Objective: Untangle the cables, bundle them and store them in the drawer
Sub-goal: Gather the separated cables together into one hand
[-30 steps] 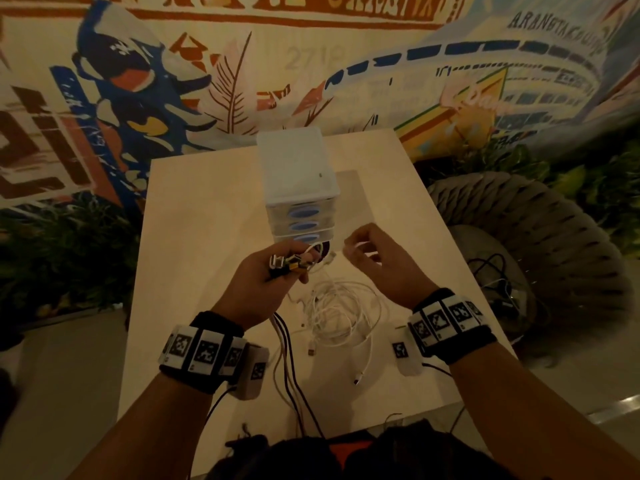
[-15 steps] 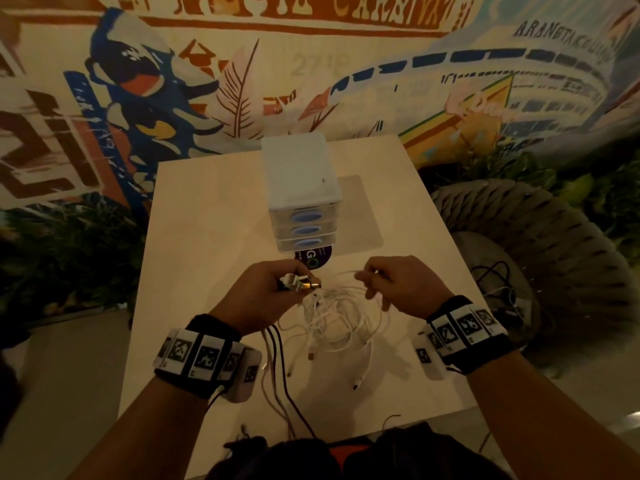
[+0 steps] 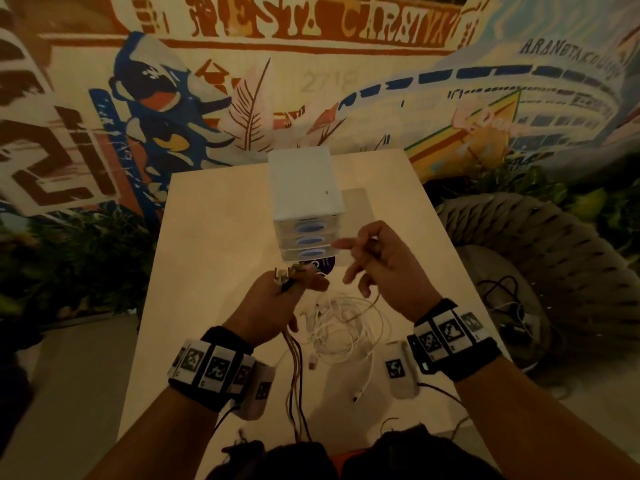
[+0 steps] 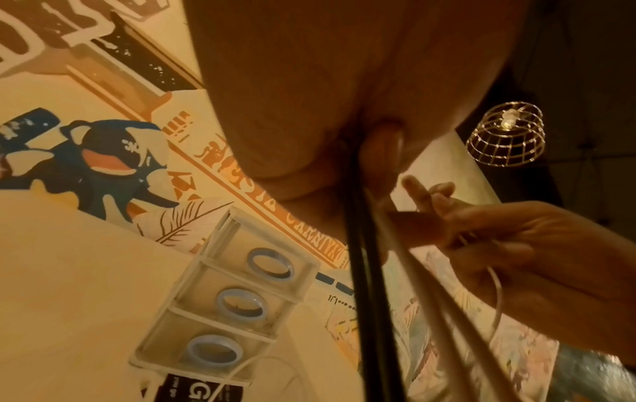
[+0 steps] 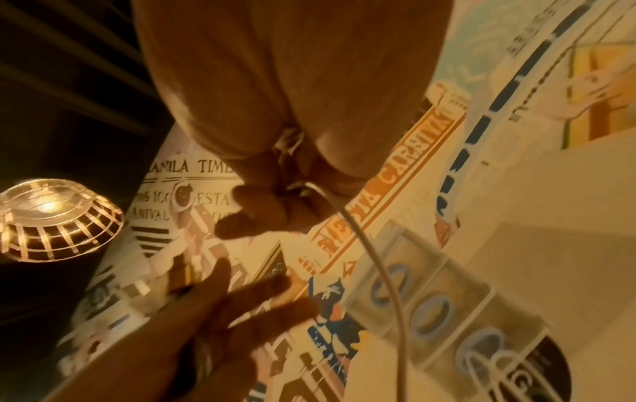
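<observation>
Both hands [image 3: 277, 303] on cables [image 3: 343, 327]

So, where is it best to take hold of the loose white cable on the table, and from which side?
Probably the white cable is best taken at its free plug end, which lies apart from the tangled loops, nearest the person. Come from above on the near side, pinching just behind the plug: the strand there runs single and fairly straight, so nothing else should lift with it.
</observation>
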Action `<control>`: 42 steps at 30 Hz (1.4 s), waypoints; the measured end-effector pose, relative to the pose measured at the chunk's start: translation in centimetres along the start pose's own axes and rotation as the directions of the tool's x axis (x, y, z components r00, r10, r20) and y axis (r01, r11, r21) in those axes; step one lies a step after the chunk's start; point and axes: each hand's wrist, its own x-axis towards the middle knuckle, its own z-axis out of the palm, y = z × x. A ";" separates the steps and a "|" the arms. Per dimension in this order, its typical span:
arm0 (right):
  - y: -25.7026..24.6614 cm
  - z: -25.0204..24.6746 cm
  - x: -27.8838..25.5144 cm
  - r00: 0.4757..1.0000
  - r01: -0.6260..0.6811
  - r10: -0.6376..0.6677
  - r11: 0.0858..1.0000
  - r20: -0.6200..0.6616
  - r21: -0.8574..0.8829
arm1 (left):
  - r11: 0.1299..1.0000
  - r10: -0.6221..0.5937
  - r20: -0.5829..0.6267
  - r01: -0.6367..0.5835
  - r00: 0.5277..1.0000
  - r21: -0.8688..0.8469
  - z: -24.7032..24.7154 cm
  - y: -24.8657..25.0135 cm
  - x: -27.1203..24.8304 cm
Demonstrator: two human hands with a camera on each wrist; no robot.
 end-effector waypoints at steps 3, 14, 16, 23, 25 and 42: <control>0.1 2.0 -0.8 0.989 -0.005 0.012 0.999 0.146 -0.049 | 0.976 -0.021 -0.075 0.004 0.997 -0.219 0.2 0.9 0.0; 0.8 4.1 -1.8 0.978 0.017 0.060 0.930 0.199 -0.366 | 0.987 0.098 -0.140 -0.115 0.985 -0.116 0.3 0.1 0.9; 1.7 3.9 -2.3 0.987 0.007 0.046 0.947 0.157 -0.321 | 0.976 0.091 -0.228 -0.133 0.969 -0.173 0.2 0.2 1.1; 3.9 1.8 -4.8 0.962 -0.044 0.141 0.925 0.235 -0.376 | 0.829 -0.067 -0.414 -0.180 0.908 -0.529 -1.2 1.3 1.5; 3.9 0.8 -5.4 0.960 -0.024 0.136 0.910 0.243 -0.415 | 0.810 -0.077 -0.469 -0.219 0.880 -0.544 -1.9 1.5 1.7; 4.4 -6.9 -10.1 0.990 -0.135 0.072 0.763 -0.125 -0.632 | 0.718 0.030 -0.329 -0.250 0.944 -0.650 -6.0 3.6 -0.1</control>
